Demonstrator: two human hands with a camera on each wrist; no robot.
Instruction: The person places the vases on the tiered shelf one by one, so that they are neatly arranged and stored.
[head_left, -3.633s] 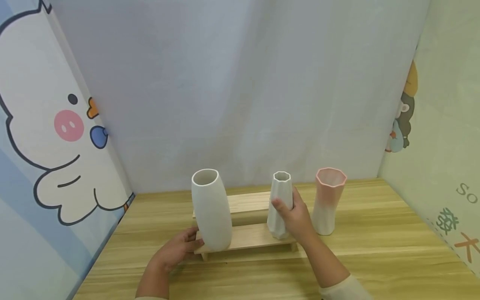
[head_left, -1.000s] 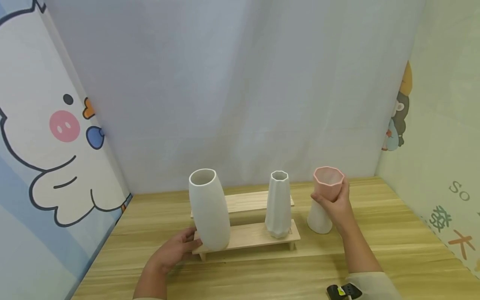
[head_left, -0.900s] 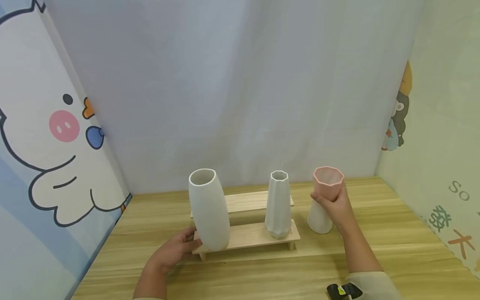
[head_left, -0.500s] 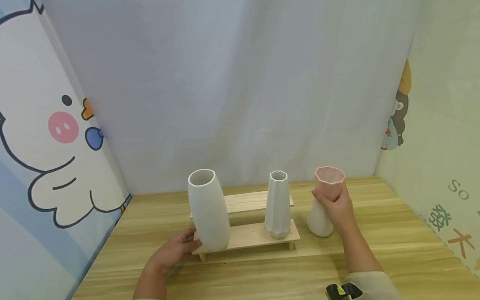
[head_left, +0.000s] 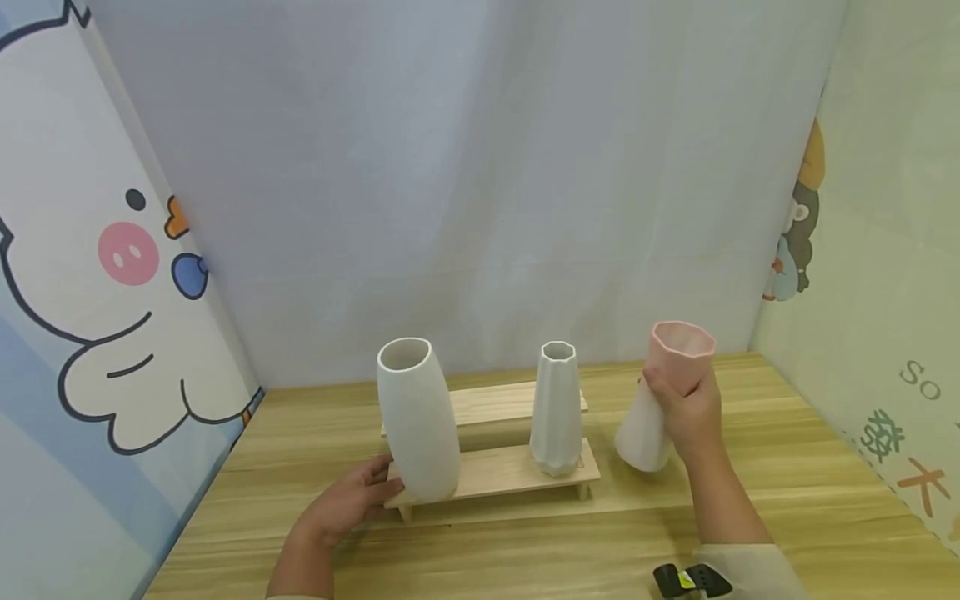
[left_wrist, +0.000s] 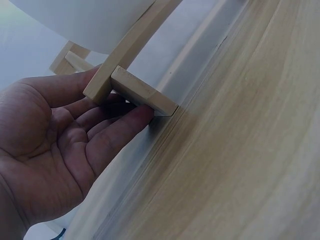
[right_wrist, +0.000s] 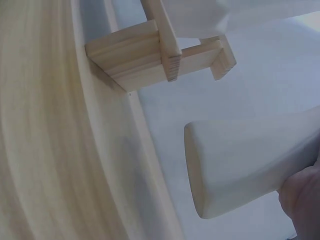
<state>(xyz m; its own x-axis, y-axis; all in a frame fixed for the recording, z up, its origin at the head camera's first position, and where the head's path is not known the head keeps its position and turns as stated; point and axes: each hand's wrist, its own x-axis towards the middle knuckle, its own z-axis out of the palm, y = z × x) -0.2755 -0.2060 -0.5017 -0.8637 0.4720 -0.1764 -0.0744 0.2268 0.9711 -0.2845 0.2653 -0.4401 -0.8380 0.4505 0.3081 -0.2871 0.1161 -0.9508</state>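
Observation:
My left hand (head_left: 345,500) holds the left end of a two-step wooden stand (head_left: 495,472), thumb on the lower board; in the left wrist view the fingers (left_wrist: 122,132) reach beneath it by the leg. A tall white rounded vase (head_left: 420,425) stands on that end of the lower step. Toward the right end is a slimmer white ribbed vase (head_left: 557,417). Right of the stand, my right hand (head_left: 693,417) grips a pink-topped white vase (head_left: 643,433) around its waist. This vase tilts with its mouth to the right, and its base (right_wrist: 195,170) is raised off the table in the right wrist view.
Everything is on a wood-grain table (head_left: 525,550). A pale grey curtain (head_left: 487,183) hangs behind it. Printed panels stand at the left (head_left: 90,275) and right (head_left: 885,275). A black strap device (head_left: 692,581) is at the right sleeve.
My right hand has left the ribbed vase on the stand and taken hold of the pink-topped vase. In the last half second that vase's top has swung up and right. The left hand stays put.

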